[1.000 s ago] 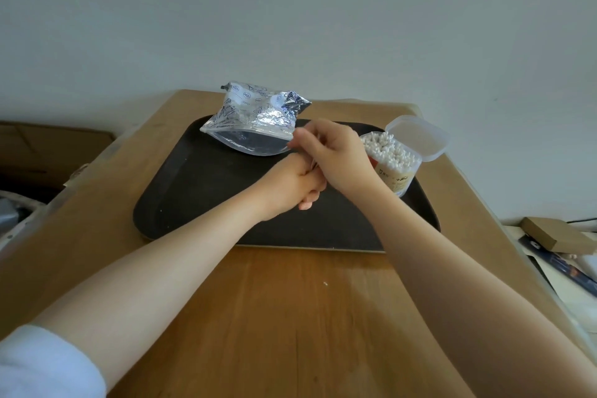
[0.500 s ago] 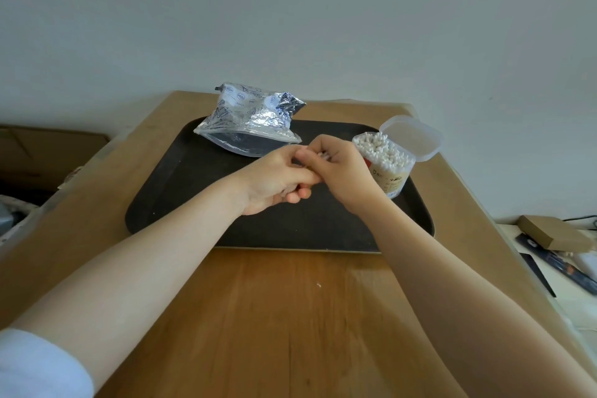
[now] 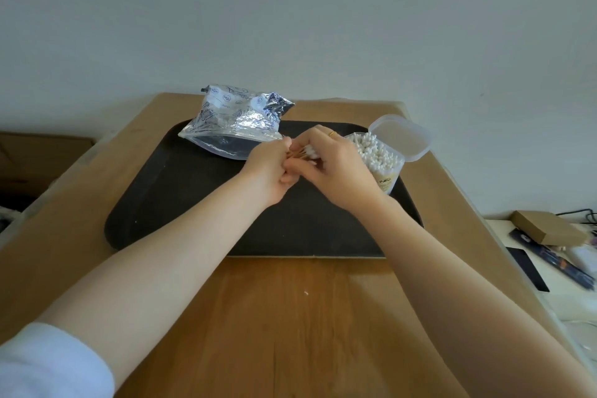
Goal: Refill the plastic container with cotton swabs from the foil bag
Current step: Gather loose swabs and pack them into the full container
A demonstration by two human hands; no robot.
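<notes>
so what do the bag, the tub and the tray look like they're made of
Bag: crinkled metallic foil with a shiny silver finish and a clear plastic front, judging by its creases and glints. Tub: translucent, slightly frosted plastic; the swabs show through its wall and hinged lid. Tray: dark and matte, with no glare, probably plastic or rubber-coated, but the look leaves that open.

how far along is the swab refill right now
Mostly done: the plastic container on the tray looks packed with swabs, lid open. In hand: the left hand and right hand hold a small swab bundle together. Left: adding it; the foil bag looks flat.
</notes>
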